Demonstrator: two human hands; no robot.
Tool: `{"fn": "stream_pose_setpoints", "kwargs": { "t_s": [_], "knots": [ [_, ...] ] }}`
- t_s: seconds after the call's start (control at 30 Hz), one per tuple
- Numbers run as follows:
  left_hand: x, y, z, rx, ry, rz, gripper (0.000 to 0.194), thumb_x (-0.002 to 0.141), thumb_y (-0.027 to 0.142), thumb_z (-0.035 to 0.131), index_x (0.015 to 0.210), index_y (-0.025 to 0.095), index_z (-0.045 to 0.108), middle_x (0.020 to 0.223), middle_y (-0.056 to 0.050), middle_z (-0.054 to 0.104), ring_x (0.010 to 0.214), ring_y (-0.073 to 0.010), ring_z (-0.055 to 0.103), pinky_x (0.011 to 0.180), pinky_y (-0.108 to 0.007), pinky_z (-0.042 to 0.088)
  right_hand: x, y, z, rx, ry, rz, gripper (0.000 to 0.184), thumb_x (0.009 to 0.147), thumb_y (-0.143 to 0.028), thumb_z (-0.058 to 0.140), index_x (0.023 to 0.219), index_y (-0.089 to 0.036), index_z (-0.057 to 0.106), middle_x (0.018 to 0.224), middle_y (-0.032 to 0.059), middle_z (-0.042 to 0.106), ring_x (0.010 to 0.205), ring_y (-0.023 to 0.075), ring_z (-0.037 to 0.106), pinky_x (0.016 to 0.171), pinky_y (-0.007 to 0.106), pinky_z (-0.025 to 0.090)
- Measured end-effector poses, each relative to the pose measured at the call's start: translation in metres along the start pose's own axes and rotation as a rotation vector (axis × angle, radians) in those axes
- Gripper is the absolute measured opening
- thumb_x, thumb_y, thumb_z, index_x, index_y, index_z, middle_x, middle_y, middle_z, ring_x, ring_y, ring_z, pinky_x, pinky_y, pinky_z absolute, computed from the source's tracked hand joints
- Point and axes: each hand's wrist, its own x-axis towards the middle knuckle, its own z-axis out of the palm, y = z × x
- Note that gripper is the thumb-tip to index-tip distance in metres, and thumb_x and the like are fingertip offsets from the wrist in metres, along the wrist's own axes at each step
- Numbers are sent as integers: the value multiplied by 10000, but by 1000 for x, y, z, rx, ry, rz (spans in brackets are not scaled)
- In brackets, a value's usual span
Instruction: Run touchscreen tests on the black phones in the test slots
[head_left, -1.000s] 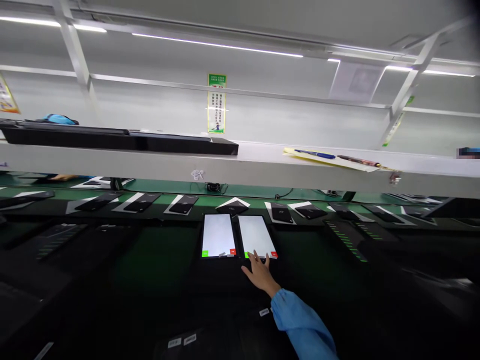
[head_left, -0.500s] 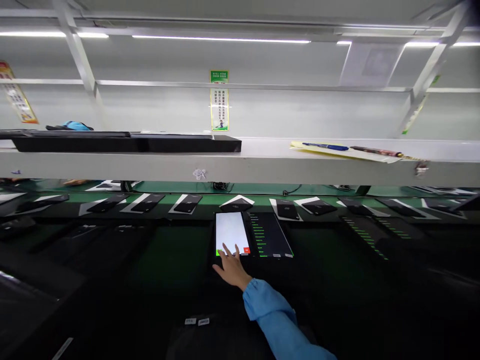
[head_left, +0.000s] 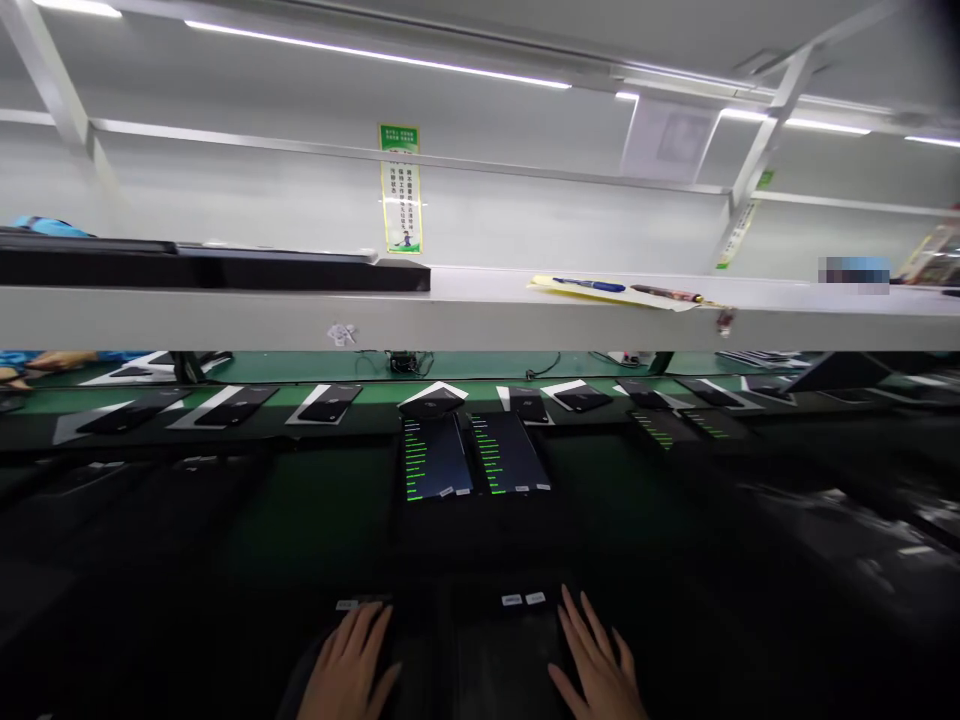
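My left hand [head_left: 349, 665] and right hand [head_left: 596, 665] lie flat, fingers spread, grasping nothing, on dark devices [head_left: 517, 640]; ahead, two tablets [head_left: 472, 458] sit side by side, screens readable.

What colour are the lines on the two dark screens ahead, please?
Green, on both screens; head view.

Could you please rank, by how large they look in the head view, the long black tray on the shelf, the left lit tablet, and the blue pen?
1. long black tray
2. left lit tablet
3. blue pen
The pen lies farther off, so its true size is unsure.
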Motion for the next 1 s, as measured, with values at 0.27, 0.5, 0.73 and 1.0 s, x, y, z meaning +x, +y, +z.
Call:
{"fn": "stream_pose_setpoints", "kwargs": {
  "t_s": [0.27, 0.5, 0.73, 1.0],
  "knots": [
    [32, 31, 19, 63, 1, -15, 538, 862, 511, 437, 1250, 155, 546, 1318, -118, 552, 1316, -288, 381, 1072, -477, 340, 22, -27, 12, -305, 71, 184, 611, 876, -472, 410, 1274, -21, 510, 1532, 233, 69, 1419, 338, 97, 1108, 545, 148],
    [24, 6, -2, 118, 85, -391, 571, 832, 544, 406, 1168, 122, 591, 1267, -143, 563, 1271, -358, 375, 1047, -558, 257, 36, -23, 6, -156, 73, 254, 461, 776, -303, 553, 1191, -104, 565, 1521, 197, 206, 1411, 359, 130, 1038, 600, 238],
    [-1, -3, -11, 147, 53, -506, 611, 804, 560, 381, 1198, 126, 553, 1254, -123, 581, 1220, -325, 424, 1011, -493, 312, 36, -8, -4, 85, 73, 268, 405, 717, -225, 576, 1120, -196, 602, 1495, 110, 294, 1420, 304, 122, 1074, 572, 207],
    [-81, -4, -8, 109, 233, -675, 639, 785, 563, 405, 1244, 128, 494, 1132, -170, 628, 1207, -387, 424, 985, -594, 332, 44, -10, -6, 475, 30, 225, 400, 682, -310, 619, 1079, -264, 636, 1456, 65, 376, 1419, 260, 158, 1117, 539, 172]
  ]
}}
